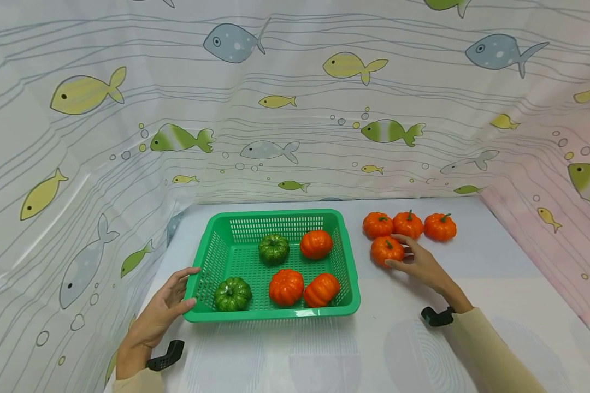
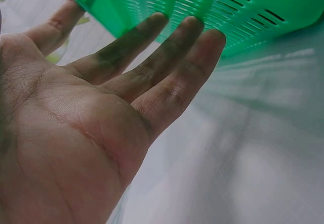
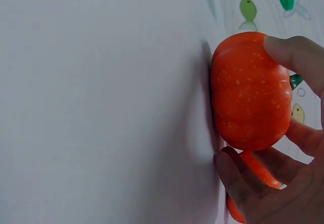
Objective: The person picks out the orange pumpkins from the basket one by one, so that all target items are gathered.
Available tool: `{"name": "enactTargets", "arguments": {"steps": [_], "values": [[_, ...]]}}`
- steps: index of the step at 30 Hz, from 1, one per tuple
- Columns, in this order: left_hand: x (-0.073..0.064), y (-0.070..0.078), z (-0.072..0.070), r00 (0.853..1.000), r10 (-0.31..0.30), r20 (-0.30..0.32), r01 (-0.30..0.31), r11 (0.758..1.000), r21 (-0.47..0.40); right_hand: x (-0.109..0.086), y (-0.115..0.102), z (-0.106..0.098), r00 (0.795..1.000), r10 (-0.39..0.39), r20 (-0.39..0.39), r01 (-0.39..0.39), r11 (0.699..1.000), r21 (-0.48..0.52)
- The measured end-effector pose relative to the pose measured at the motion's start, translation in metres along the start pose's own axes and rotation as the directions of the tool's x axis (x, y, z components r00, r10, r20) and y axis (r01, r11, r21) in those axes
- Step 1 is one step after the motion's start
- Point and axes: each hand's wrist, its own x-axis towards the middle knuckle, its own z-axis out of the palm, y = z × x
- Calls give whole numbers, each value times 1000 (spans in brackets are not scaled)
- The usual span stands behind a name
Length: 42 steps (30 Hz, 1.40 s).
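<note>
My right hand point(image 1: 418, 266) grips a small orange pumpkin point(image 1: 387, 251) with a green stem, which sits on the table. In the right wrist view the thumb point(image 3: 288, 54) lies on one side of the pumpkin point(image 3: 250, 90) and the fingers lie around the other. My left hand point(image 1: 158, 305) is at the left side of a green plastic basket point(image 1: 275, 313). In the left wrist view its nearly straight fingers point(image 2: 172, 87) touch the outer slotted wall point(image 2: 243, 11). Inside the basket lie two green pumpkins point(image 1: 232, 295) and three orange pumpkins point(image 1: 286, 287).
Behind the gripped pumpkin, three more orange pumpkins point(image 1: 408, 224) stand in a row at the back right of the white table point(image 1: 324, 355). A fish-patterned curtain point(image 1: 295, 109) encloses the back and both sides.
</note>
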Motion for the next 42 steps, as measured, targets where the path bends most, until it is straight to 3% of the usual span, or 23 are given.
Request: {"name": "enactTargets", "arguments": {"steps": [6,16,25,34,42], "values": [[-1,-1,0,1000,6,10,-6,1000,-1,1,-1,0,1000,-10,7,10,1000,-1],[-2,0,0,1000,-21,-2,21,1000,9,5,-10,-11,993,-111,-50,111,994,5],[-4,-3,-1,1000,16,9,-16,1000,-5,9,-46,-30,992,-101,-74,99,994,-39],[-1,-4,-2,1000,0,4,0,999,33,19,-79,-31,968,-240,-71,237,970,-49],[0,0,-1,1000,10,1,-10,1000,25,28,-110,-25,948,-320,-4,319,946,-49]]}}
